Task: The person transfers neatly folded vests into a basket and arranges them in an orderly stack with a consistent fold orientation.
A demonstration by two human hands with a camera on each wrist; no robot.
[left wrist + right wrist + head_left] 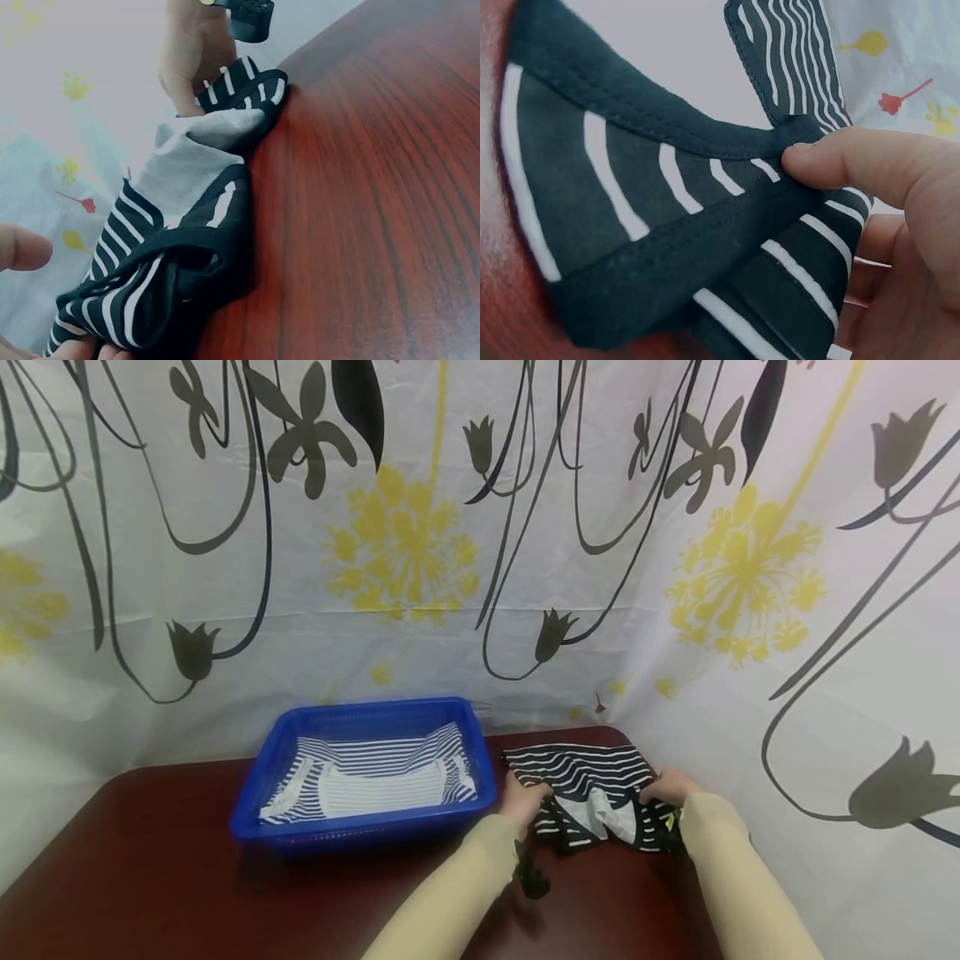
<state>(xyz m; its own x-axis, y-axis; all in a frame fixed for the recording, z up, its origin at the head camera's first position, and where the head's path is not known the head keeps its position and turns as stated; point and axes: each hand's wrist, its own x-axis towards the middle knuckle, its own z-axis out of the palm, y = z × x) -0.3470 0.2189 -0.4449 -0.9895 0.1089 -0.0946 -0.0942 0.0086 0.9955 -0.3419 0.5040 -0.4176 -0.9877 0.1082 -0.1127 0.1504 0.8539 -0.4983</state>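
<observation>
A black-and-white striped garment with a pale grey inner part lies rumpled at the right end of the table. My right hand pinches its right side. The right wrist view shows the thumb pressing on a dark seamed edge, with curled fingers behind the cloth. At the garment's left side is my left hand. In the left wrist view its fingertips touch the folded striped edge, while the thumb stands off the cloth. Part of the left hand is out of that view.
A blue plastic basket stands left of my left hand, with a blue-and-white striped garment lying flat inside. The dark red wooden table ends at a white patterned curtain behind and to the right. A black device hangs at my left wrist.
</observation>
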